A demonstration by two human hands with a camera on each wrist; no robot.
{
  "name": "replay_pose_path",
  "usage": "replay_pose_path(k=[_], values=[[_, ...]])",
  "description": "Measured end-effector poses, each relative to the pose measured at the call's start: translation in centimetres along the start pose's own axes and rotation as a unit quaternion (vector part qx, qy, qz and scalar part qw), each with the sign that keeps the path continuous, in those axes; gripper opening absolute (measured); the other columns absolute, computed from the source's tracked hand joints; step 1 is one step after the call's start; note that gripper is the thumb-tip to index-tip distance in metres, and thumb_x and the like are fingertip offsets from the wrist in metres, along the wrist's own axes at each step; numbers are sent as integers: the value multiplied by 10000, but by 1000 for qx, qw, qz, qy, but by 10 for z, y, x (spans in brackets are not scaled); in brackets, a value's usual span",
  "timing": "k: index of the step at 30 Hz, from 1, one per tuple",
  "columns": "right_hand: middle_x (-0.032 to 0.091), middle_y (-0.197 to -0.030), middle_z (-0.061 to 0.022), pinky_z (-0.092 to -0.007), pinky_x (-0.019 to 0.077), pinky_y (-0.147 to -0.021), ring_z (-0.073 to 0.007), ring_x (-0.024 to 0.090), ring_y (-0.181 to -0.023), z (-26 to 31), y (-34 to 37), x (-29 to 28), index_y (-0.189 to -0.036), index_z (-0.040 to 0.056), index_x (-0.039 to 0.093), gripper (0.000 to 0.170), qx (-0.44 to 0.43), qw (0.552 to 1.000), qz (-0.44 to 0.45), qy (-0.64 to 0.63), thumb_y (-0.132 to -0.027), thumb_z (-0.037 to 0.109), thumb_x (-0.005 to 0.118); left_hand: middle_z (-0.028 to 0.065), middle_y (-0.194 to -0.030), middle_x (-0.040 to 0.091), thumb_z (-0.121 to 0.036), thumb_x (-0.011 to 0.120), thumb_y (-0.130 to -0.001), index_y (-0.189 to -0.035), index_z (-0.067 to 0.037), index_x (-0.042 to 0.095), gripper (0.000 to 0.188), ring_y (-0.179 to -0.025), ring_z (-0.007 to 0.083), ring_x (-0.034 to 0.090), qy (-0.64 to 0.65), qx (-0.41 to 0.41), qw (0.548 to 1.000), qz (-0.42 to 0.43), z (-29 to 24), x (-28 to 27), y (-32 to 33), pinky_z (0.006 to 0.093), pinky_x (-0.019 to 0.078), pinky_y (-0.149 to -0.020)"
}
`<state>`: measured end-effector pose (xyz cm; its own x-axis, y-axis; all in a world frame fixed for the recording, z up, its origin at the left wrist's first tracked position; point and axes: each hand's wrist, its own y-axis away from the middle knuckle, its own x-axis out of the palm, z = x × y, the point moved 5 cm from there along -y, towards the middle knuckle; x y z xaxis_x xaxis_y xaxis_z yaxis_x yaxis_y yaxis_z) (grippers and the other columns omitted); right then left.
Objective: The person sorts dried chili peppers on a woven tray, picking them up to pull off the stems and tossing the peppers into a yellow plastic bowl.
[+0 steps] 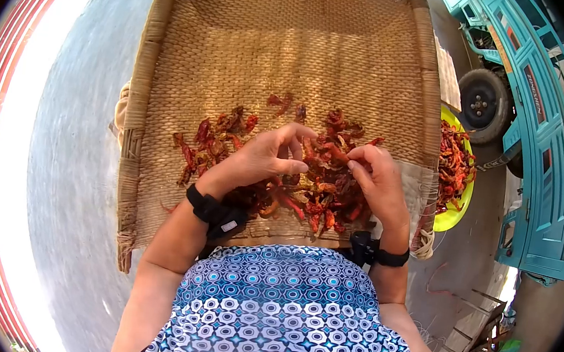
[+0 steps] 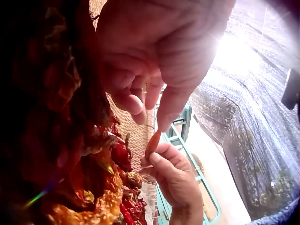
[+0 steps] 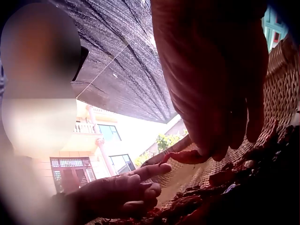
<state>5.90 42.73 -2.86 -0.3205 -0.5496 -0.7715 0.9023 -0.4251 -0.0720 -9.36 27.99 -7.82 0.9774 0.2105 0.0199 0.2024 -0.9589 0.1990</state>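
My right hand (image 1: 382,179) pinches a wrinkled dried red pepper (image 3: 187,157) between thumb and fingertips, over the pile. Facing it from the left is my left hand (image 1: 267,154), its thumb and index finger spread apart in the head view. In the right wrist view, the left index fingertip lies close to the pepper's free end. A heap of dried red and orange peppers (image 1: 323,204) lies beneath both hands on a woven tray (image 1: 286,61). The left forearm and hand hide part of that heap.
A yellow basin (image 1: 456,218) full of dried peppers stands right of the tray, whose raised rim (image 1: 142,95) runs along the left side. Beyond the basin are a teal vehicle (image 1: 552,195) and its wheel (image 1: 482,104). A metal rack (image 1: 476,344) is at the lower right.
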Motion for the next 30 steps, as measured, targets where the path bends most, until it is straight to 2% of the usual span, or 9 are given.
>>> replay_pose_path(k=[4, 8, 10, 12, 13, 17, 22, 25, 30], values=[[637, -873, -84, -313, 513, -717, -200, 636, -803, 8, -2, 24, -1036, 29, 609, 199, 63, 973, 27, -221, -846, 28, 668, -18, -888, 598, -175, 660, -943, -1083, -25, 618, 209, -825, 73, 555, 19, -11, 1000, 12, 9, 3, -5, 247, 463, -713], [638, -876, -34, -262, 505, -717, -109, 620, -820, 4, 0, 27, -1065, 28, 606, 198, 80, 949, 76, -295, -877, 31, 666, -18, -940, 616, -174, 650, -951, -1055, -34, 642, 175, -852, 75, 558, 10, 33, 999, -17, 5, -3, -4, 248, 461, -741], [645, -901, -29, -244, 494, -720, -90, 602, -818, -12, 0, 9, -1088, 30, 603, 202, 101, 954, 21, -280, -895, 52, 659, 20, -1020, 631, -178, 645, -953, -1051, -36, 654, 173, -913, 108, 582, -27, -3, 999, -22, 2, -2, -2, 265, 472, -789], [653, -927, -25, -226, 483, -723, -72, 584, -817, -32, -1, -16, -1111, 33, 599, 208, 121, 957, -35, -262, -913, 72, 652, 69, -1162, 609, -180, 642, -951, -1110, -37, 648, 214, -1036, 174, 590, -117, 130, 984, -1, -2, 1, -2, 310, 483, -862], [650, -934, -20, -224, 480, -728, -67, 581, -817, -43, 0, -33, -1138, 32, 589, 229, 128, 936, -126, -304, -926, 95, 648, 93, -1233, 599, -181, 641, -950, -1139, -38, 645, 237, -1098, 207, 594, -161, 196, 967, 9, -3, 3, 0, 332, 488, -899], [642, -971, -19, -224, 476, -741, -65, 580, -828, -59, 14, -67, -1202, 30, 559, 285, 167, 781, -394, -456, -955, 150, 636, 111, -1415, 509, -177, 630, -950, -1234, -45, 623, 314, -1292, 298, 510, -167, 162, 969, 79, 11, 12, 0, 405, 456, -1019], [646, -985, -23, -242, 495, -737, -110, 604, -856, -37, 3, -10, -1154, 41, 604, 254, 159, 926, -34, -340, -919, 114, 666, 94, -1366, 537, -154, 598, -970, -1222, -45, 634, 277, -1190, 268, 571, -153, 189, 967, 77, 14, 10, -4, 382, 481, -966], [650, -935, -40, -266, 503, -729, -160, 622, -834, 4, -1, 8, -1073, 30, 645, 197, 51, 988, 0, -148, -886, 83, 678, 69, -1308, 560, -139, 590, -976, -1195, -42, 649, 246, -1079, 199, 596, -80, 139, 984, 78, 1, 8, -1, 335, 511, -878], [641, -878, -83, -294, 493, -717, -192, 620, -799, 5, -3, 16, -960, 6, 672, 101, 33, 988, 44, -142, -879, 67, 668, 70, -1285, 544, -121, 590, -975, -1163, -51, 664, 214, -950, 131, 596, -17, 76, 994, 76, 1, 7, 0, 268, 523, -771]])
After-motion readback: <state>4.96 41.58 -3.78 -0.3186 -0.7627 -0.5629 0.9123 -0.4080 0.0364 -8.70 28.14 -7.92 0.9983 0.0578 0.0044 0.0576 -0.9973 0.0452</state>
